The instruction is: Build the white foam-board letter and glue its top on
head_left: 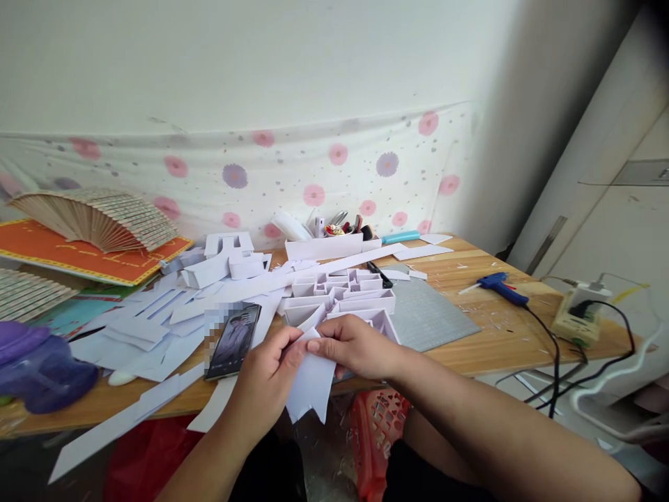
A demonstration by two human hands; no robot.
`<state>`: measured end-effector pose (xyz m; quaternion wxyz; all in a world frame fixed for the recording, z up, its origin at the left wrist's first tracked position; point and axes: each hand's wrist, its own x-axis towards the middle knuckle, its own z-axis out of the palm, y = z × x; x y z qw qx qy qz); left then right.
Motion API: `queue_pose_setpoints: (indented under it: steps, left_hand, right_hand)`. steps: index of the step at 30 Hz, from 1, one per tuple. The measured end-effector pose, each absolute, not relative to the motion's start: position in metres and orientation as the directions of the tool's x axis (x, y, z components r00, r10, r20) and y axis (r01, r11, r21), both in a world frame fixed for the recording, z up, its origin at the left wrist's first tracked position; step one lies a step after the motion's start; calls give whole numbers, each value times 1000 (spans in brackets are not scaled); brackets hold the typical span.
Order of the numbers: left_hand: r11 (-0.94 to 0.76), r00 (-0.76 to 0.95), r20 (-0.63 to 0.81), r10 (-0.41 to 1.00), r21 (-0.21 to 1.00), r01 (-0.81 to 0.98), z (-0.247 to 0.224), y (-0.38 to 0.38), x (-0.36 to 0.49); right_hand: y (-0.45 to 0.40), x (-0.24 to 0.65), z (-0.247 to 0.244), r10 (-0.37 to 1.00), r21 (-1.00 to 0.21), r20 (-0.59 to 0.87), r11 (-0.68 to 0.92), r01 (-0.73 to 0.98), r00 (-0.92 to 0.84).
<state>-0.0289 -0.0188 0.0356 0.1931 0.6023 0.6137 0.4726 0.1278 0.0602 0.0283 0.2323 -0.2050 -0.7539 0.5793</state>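
A piece of white paper (309,388) with a notched lower end is pinched between my two hands at the table's front edge. My left hand (272,362) grips its upper left side with thumb and fingers. On the upper right, my right hand (355,343) presses its thumb against the same sheet, fingers curled behind. Just beyond my hands stands a white paper structure (366,301) of small open compartments, partly hidden by them. A phone (235,341) lies to the left of my left hand, its screen lit.
Loose paper sheets and strips (141,341) cover the table's left side. A grey cutting mat (428,314) lies right of centre, with a blue glue gun (502,287) and its cord beyond. A folding fan (99,219) and a purple container (42,369) are far left; a white tool box (324,247) stands at the back.
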Motion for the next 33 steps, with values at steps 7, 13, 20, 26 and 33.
queue_pose_setpoints:
  steps: [7,13,20,26,33]
  left_hand:
    - [-74,-192,157,969,922,381,25,-21,-22]
    - [32,-148,-28,989,999,24,19,-25,-14]
    - [39,-91,-35,995,998,42,17,-10,-10]
    - [8,-175,-15,984,999,-41,22,19,-5]
    - [1,-205,-15,979,998,-65,17,32,1]
  right_hand:
    - [67,138,30,641,-935,211,353,39,-738]
    - [64,143,38,619,-863,331,504,36,-713]
    - [164,183,47,876,-703,304,471,533,-375]
    - [260,219,0,986,-513,105,164,842,-129]
    - [286,215,-37,992,-379,-23,108,919,-126]
